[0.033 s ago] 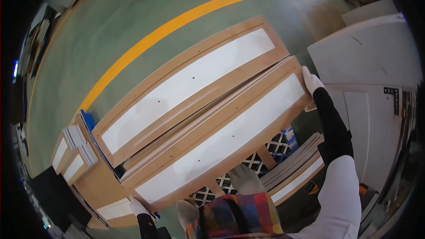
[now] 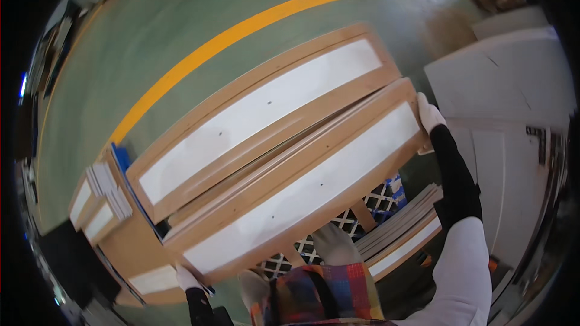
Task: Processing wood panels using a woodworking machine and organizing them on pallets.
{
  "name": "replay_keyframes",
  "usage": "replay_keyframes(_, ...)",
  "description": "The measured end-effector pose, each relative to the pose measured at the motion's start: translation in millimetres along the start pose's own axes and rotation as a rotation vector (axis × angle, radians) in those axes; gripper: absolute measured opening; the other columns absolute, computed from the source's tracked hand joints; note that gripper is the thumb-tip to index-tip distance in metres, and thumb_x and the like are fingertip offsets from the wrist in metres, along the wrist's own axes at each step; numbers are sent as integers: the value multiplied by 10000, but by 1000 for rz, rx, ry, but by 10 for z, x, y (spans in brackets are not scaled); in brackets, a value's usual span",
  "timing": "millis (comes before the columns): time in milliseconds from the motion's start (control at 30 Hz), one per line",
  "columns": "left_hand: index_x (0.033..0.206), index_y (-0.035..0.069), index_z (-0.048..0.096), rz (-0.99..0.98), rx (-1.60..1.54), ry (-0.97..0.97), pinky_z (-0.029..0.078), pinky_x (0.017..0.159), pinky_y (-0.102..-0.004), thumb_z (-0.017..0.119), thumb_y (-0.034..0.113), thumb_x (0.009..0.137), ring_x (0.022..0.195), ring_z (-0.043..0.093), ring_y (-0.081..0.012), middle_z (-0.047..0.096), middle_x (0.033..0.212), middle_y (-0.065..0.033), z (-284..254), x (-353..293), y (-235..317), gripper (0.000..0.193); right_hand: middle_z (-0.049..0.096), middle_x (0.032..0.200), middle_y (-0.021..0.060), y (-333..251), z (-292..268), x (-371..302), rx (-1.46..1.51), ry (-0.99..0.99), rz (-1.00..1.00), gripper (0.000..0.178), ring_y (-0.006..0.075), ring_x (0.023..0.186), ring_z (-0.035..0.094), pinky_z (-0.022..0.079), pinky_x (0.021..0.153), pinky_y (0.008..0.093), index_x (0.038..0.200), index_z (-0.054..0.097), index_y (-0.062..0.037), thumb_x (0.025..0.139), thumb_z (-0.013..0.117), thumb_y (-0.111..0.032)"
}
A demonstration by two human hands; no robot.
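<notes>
A long brown panel with a white inset strip lies tilted across the middle, its left end nearer me. White-gloved, my right hand closes on its far right end. At the near left corner my left hand, also gloved in white, grips the same panel; the fingers of both hands are partly hidden by it. Just beyond lies a second brown panel of like shape, with a narrow dark gap between the two. Edges of further boards show along the far side of the held panel.
At left, small white-and-brown pieces are stacked on a brown board. More panels are piled to my right, beside a dark-and-white lattice. Large pale panels stand far right. A yellow line crosses the green floor.
The view has shifted very slightly. Both hands keep their hold on the panel, with no clear movement of it against the stack.
</notes>
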State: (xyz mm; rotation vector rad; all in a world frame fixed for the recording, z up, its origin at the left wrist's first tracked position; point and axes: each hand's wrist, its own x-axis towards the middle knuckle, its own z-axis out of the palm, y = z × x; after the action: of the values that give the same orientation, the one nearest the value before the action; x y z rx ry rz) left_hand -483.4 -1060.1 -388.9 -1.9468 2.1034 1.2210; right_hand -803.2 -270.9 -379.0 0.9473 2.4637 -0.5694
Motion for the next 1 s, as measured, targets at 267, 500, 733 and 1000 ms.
replay_keyframes(267, 1209, 14, 559, -488, -704, -245, 437, 929, -419, 437, 569, 910, 1063, 568, -277, 614, 1154, -108, 772, -750, -33, 643, 510, 1306, 96, 1736, -404, 55, 184, -15, -279, 652, 249, 1169, 490, 450, 912, 452, 1361, 429, -94, 918, 428, -572)
replay_keyframes(500, 1247, 100, 542, -660, -1229, -144, 404, 992, -439, 411, 533, 937, 1117, 547, -294, 582, 1231, -99, 634, -1087, 140, 549, 422, 1411, 133, 1184, -73, 96, 902, 19, 275, 850, 285, 1249, 452, 414, 1000, 394, 1432, 318, -38, 869, 473, -655)
replay_keyframes(733, 1246, 68, 534, -633, -1225, -181, 418, 962, -454, 408, 604, 911, 1124, 530, -301, 553, 1248, -115, 716, -1006, 257, 644, 430, 1415, 108, 1244, -63, 45, 912, 19, 243, 809, 290, 1254, 453, 384, 1017, 454, 1431, 351, -107, 858, 477, -664)
replay_keyframes(1000, 1346, 65, 438, -558, -1227, -378, 403, 999, -425, 317, 627, 934, 1206, 481, -287, 501, 1320, -124, 702, -986, 620, 706, 430, 1415, 108, 1008, -48, -108, 801, 73, 291, 834, 313, 1238, 471, 403, 995, 458, 1450, 311, -106, 869, 397, -699)
